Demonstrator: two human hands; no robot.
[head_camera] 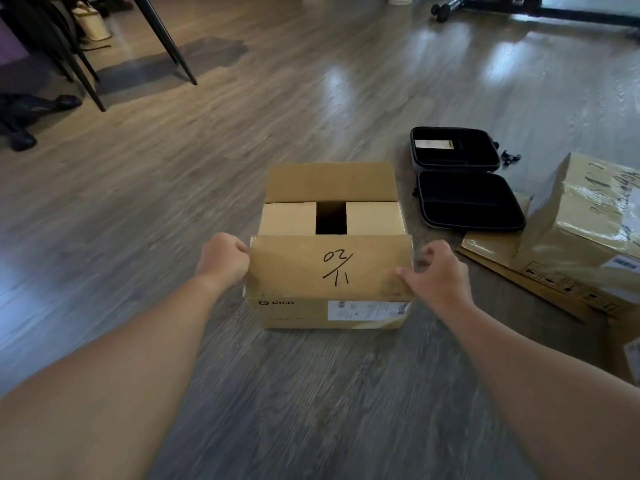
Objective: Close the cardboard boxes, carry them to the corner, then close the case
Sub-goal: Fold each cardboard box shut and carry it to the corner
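Observation:
A cardboard box [332, 313] marked PICO stands on the wood floor in front of me. Its two side flaps lie folded in with a dark gap between them, and the far flap [330, 181] is still raised. The near flap [329, 268], marked "02/11", is tilted up. My left hand [225, 259] grips its left edge with curled fingers. My right hand [434, 275] holds its right edge, thumb on the flap's face. A black case [464, 202] lies open to the right of the box. A second, taped cardboard box [581, 233] sits at the far right.
Flattened cardboard [540, 289] lies under the second box. A small black part [510, 157] sits beside the case. Chair and table legs [162, 39] and dark shoes [31, 116] are at the far left. A wheeled black stand [485, 5] is at the far right.

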